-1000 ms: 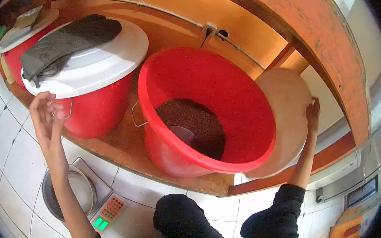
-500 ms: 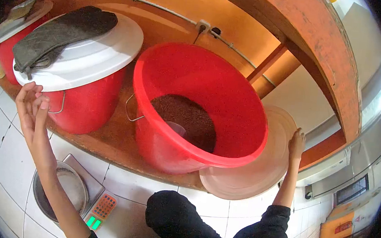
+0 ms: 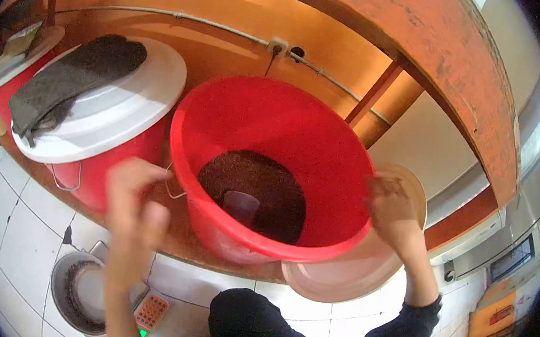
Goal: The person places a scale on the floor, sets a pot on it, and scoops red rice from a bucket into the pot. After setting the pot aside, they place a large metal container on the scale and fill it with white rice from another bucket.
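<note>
A large red tub point(image 3: 276, 104) stands uncovered in front of me, its bottom covered with dark brown grainy stuff point(image 3: 280, 202). A pale translucent scoop or cup point(image 3: 241, 206) sits in the grains. My left hand point(image 3: 136, 198), blurred, hovers left of the tub by its wire handle point(image 3: 173, 184), thumb apart from the fingers and nothing in it. At the tub's right rim is my right hand point(image 3: 397, 210), its fingers smeared by motion. Beneath that hand and partly behind the tub lies a round pale lid point(image 3: 337, 280).
Left of the tub stands another red tub with a white lid point(image 3: 112, 114), a dark cloth point(image 3: 80, 79) draped over it. A metal pan point(image 3: 66, 288) rests on a scale with orange keys point(image 3: 152, 312) on the tiled floor. An orange beam point(image 3: 388, 24) crosses overhead.
My left hand has moved right, toward the open tub. My right hand has left the pale lid's outer edge and come in to the tub's rim. The view has shifted slightly.
</note>
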Motion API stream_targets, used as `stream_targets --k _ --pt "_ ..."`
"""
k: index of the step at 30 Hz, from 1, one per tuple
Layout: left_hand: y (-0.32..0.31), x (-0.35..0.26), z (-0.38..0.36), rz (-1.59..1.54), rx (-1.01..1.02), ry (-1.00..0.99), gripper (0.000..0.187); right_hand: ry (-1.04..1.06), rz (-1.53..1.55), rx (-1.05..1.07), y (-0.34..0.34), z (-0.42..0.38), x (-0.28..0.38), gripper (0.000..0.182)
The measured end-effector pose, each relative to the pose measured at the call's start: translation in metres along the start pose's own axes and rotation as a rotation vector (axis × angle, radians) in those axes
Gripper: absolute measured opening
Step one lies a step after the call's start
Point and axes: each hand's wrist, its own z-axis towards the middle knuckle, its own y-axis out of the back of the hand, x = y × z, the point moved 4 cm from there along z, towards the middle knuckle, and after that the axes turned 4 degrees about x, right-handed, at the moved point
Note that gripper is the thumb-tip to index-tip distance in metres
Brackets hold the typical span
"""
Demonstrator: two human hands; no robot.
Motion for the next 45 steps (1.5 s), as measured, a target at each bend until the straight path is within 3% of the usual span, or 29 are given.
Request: stream_targets --k 2,4,6,8,10,12,18,20,22,25,26,27,31,37,40,43,45 --pt "-0.048 -0.024 -0.001 0.328 0.259 -0.201 0.038 0.322 -0.062 0.099 0.025 0.024 0.044 0.036" --pt "-0.083 -0.035 -0.005 0.386 0.389 -0.283 0.043 0.552 0.000 0.244 0.005 0.072 0.073 0.027" --pt "-0.100 -0.028 -0.011 0.368 0.411 -0.248 0.047 0.554 0.131 0.588 -0.025 0.121 0.100 0.038" --pt "-0.105 -0.021 -0.015 0.347 0.396 -0.201 0.052 0.753 0.095 0.712 -0.096 0.177 0.137 0.049" --pt "-0.105 -0.014 -0.018 0.318 0.355 -0.148 0.057 0.432 0.451 1.014 -0.169 0.202 0.160 0.065" --pt "-0.104 -0.015 -0.017 0.355 0.361 -0.127 0.062 0.275 0.742 1.173 -0.247 0.210 0.186 0.078" --pt "-0.107 -0.014 -0.019 0.339 0.385 -0.140 0.055 0.331 0.813 0.513 -0.288 0.200 0.267 0.075" --pt "-0.108 -0.013 -0.020 0.334 0.360 -0.158 0.051 0.798 0.821 0.455 -0.220 0.183 0.263 0.075" --pt "-0.108 -0.012 -0.021 0.337 0.345 -0.183 0.048 1.113 0.677 -0.216 -0.199 0.164 0.273 0.076" --pt "-0.108 -0.010 -0.022 0.346 0.335 -0.199 0.044 0.711 1.591 0.267 -0.196 0.171 0.276 0.084" --pt "-0.108 -0.010 -0.023 0.349 0.325 -0.201 0.043 0.473 1.411 0.377 -0.217 0.178 0.292 0.088" --pt "-0.108 -0.011 -0.023 0.351 0.316 -0.203 0.042 0.400 1.261 0.484 -0.231 0.181 0.301 0.087" --pt "-0.108 -0.011 -0.023 0.363 0.314 -0.217 0.042 0.709 1.137 0.531 -0.239 0.176 0.310 0.087" --pt "-0.111 -0.003 -0.027 0.329 0.328 -0.236 0.044 0.990 1.123 0.587 -0.231 0.186 0.288 0.087" --pt "-0.109 -0.007 -0.024 0.336 0.296 -0.245 0.042 1.033 0.875 0.530 -0.218 0.190 0.275 0.088" --pt "-0.108 -0.005 -0.023 0.337 0.289 -0.263 0.041 1.004 0.243 0.132 -0.182 0.198 0.261 0.092" --pt "-0.108 -0.005 -0.024 0.343 0.273 -0.266 0.041 1.175 0.058 -0.177 -0.124 0.212 0.229 0.088"
